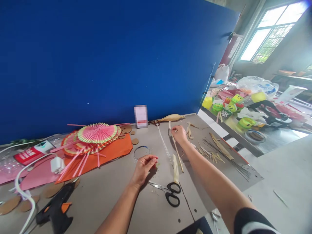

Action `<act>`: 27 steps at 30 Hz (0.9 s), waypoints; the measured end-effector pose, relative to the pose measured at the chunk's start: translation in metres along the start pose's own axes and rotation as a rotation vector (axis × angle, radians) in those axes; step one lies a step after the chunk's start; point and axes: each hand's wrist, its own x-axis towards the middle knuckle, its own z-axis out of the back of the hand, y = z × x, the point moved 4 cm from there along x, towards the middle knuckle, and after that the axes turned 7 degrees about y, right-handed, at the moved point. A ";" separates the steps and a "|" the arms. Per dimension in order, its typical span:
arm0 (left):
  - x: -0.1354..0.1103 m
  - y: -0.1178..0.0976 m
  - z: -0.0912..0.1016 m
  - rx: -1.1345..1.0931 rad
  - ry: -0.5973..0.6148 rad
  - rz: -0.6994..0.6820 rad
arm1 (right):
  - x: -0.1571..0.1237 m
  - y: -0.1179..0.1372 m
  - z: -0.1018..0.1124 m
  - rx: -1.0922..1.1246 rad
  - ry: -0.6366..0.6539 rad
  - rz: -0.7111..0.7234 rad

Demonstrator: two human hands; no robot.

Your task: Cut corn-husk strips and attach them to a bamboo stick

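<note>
My right hand (179, 135) is closed in a pinch on a thin straw-coloured stick (179, 159), which slants down toward me over the table. At the stick's upper end, a pale strip (170, 124) sticks up past my fingers. My left hand (146, 167) hovers lower and to the left, thumb and fingertips pressed together; whatever they may hold is too small to make out. Between the hands lie white threads (164, 143) and a pale dried husk piece (175, 169). Black-handled scissors (172, 194) rest nearby, blades pointing toward my left hand. Behind it is a metal ring (141, 147).
Pink and green paper fans (98, 134) sit on orange paper (122, 148) at left, near a black glue gun (57, 208) and white cable (18, 182). Dried husks and wires (234, 159) lie right. A blue panel (109, 58) stands behind; a cluttered second table (270, 143) is beyond.
</note>
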 end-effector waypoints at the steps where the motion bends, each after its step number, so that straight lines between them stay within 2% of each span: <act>1: 0.000 -0.001 0.000 -0.006 -0.016 -0.001 | -0.010 0.007 -0.004 0.054 0.031 0.033; 7: 0.001 -0.004 0.000 -0.127 -0.030 -0.056 | -0.086 0.044 -0.033 0.329 0.285 0.235; 9: 0.000 -0.002 0.002 -0.143 -0.049 -0.061 | -0.104 0.049 -0.037 0.345 0.323 0.278; 16: 0.002 0.002 0.006 -0.082 -0.116 -0.108 | -0.118 0.039 -0.045 0.284 0.402 0.181; 19: 0.004 0.002 0.010 -0.100 -0.177 -0.119 | -0.123 0.030 -0.042 0.183 0.424 0.150; 24: 0.005 0.002 0.015 -0.114 -0.235 -0.094 | -0.130 0.015 -0.025 -0.183 0.217 0.176; 27: 0.005 0.001 0.014 -0.105 -0.224 -0.111 | -0.129 0.007 -0.025 -0.369 0.223 0.209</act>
